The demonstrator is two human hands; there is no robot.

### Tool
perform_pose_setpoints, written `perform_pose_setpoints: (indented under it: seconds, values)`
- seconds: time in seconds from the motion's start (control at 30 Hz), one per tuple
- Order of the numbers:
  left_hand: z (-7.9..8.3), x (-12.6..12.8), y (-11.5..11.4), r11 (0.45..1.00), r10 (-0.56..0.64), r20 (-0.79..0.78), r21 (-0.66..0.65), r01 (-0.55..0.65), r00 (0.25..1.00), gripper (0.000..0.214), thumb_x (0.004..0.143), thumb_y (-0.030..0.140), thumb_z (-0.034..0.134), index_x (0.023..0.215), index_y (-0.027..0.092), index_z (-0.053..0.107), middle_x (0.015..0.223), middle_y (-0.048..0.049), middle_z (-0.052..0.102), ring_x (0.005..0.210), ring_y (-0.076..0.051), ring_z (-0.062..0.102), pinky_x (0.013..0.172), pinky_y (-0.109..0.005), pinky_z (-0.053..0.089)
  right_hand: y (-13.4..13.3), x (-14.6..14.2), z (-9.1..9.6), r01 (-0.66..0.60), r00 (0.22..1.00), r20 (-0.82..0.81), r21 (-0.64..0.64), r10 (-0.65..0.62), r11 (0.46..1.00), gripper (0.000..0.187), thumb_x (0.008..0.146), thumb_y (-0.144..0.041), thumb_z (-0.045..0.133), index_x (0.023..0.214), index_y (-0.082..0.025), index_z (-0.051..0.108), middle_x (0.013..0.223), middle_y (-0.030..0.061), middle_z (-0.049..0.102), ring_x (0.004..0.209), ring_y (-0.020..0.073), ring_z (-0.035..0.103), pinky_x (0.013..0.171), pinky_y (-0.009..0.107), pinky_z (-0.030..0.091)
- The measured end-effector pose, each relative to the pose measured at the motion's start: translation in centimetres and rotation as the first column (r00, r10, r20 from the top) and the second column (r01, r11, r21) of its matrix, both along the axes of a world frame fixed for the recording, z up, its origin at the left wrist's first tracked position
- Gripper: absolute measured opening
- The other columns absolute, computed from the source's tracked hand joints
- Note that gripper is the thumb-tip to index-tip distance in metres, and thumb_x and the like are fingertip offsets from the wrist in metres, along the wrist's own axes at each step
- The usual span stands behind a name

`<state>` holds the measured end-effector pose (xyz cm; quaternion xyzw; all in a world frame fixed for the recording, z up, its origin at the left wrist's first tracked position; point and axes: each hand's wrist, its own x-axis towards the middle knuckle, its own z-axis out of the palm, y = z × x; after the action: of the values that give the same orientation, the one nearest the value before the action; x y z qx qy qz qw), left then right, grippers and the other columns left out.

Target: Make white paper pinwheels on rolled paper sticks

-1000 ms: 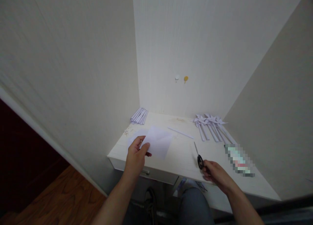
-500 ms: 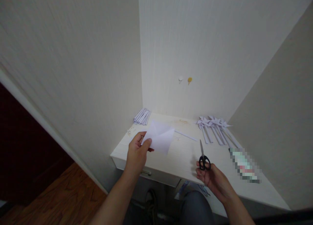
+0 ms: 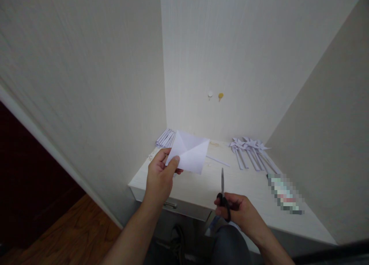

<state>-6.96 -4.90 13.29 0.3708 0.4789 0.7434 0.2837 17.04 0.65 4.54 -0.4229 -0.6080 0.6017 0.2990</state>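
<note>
A square sheet of white paper (image 3: 190,151) with diagonal creases is pinched at its lower left corner in my left hand (image 3: 161,170), thumb on top. It is held up above the white desk. To the right, my right hand (image 3: 238,209) grips black-handled scissors (image 3: 222,184) by the finger loops. The blades point up and away from me, look closed, and are apart from the paper. Behind the sheet, a thin white paper stick (image 3: 218,160) lies on the desk, partly covered by it.
Rolled paper sticks (image 3: 165,138) are bundled in the back left corner. Several paper pinwheels (image 3: 250,144) on sticks lie at the back right. A pixelated object (image 3: 285,194) rests on the right of the desk (image 3: 250,184). A drawer (image 3: 184,209) is below the front edge; walls enclose the desk.
My left hand has raised and tilted the paper slightly. My right hand has moved left towards it and turned over, its fingers now closed round the scissors' handles.
</note>
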Motion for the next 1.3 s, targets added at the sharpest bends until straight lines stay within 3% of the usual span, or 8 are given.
perform_pose_setpoints:
  seconds: [0.17,0.3,0.53,0.77,1.17,1.3]
  values:
    - [0.6,0.5,-0.5,1.000,0.004,0.006,0.028,-0.004,1.000,0.025,0.076,0.033,0.072,0.094,0.017,0.066,0.074,0.0026,0.064,0.059,-0.011,0.058,0.051,-0.021,0.054,-1.6,-0.5,2.2,-0.098,0.995,0.013,0.000,0.098,0.995,0.033,0.059,-0.042,0.090,0.073,-0.016,0.074,0.063,0.0011,0.064,0.058,0.0136,0.053,0.054,0.025,0.039]
    - [1.3,0.8,-1.1,0.999,0.010,0.004,0.038,-0.010,1.000,0.025,0.077,0.032,0.074,0.095,0.016,0.066,0.076,0.0016,0.067,0.060,-0.011,0.059,0.052,-0.021,0.054,-2.6,-0.7,3.6,-0.227,0.974,0.005,0.100,0.228,0.969,0.048,0.067,-0.058,0.085,0.079,-0.016,0.065,0.069,-0.0001,0.058,0.063,0.0129,0.047,0.057,0.025,0.037]
    - [1.4,1.5,-1.8,1.000,0.004,-0.007,0.028,-0.004,1.000,0.022,0.077,0.030,0.074,0.092,0.016,0.066,0.079,0.0008,0.070,0.059,-0.010,0.059,0.050,-0.019,0.052,-3.3,-1.4,4.6,-0.314,0.946,0.108,0.088,0.304,0.945,0.066,0.067,-0.079,0.075,0.078,-0.016,0.063,0.071,0.0024,0.056,0.068,0.0154,0.044,0.060,0.028,0.035]
    - [1.6,1.8,-1.8,1.000,-0.012,-0.007,-0.016,0.012,1.000,0.020,0.074,0.028,0.074,0.088,0.016,0.066,0.072,0.0018,0.067,0.057,-0.010,0.059,0.050,-0.019,0.053,-3.2,-1.3,4.2,-0.327,0.942,0.104,0.088,0.318,0.941,0.057,0.075,-0.070,0.075,0.081,-0.014,0.064,0.073,0.0022,0.057,0.069,0.0152,0.046,0.063,0.029,0.034]
    - [1.4,1.7,-1.6,0.999,-0.040,-0.006,-0.021,0.040,0.999,0.017,0.074,0.025,0.074,0.086,0.016,0.068,0.072,0.0030,0.066,0.058,-0.009,0.061,0.050,-0.018,0.054,-3.1,-1.4,4.0,-0.303,0.951,0.075,0.049,0.299,0.952,0.049,0.074,-0.061,0.079,0.076,-0.015,0.063,0.069,0.0001,0.056,0.065,0.0130,0.043,0.061,0.027,0.032]
    - [1.2,1.6,-1.4,0.998,-0.064,0.038,-0.021,0.065,0.997,0.029,0.069,0.025,0.080,0.093,0.016,0.067,0.072,0.0025,0.070,0.058,-0.010,0.062,0.050,-0.019,0.054,-3.1,-1.3,3.8,-0.304,0.951,0.082,0.052,0.299,0.951,0.047,0.075,-0.059,0.079,0.076,-0.015,0.063,0.070,0.0007,0.058,0.065,0.0132,0.045,0.061,0.027,0.032]
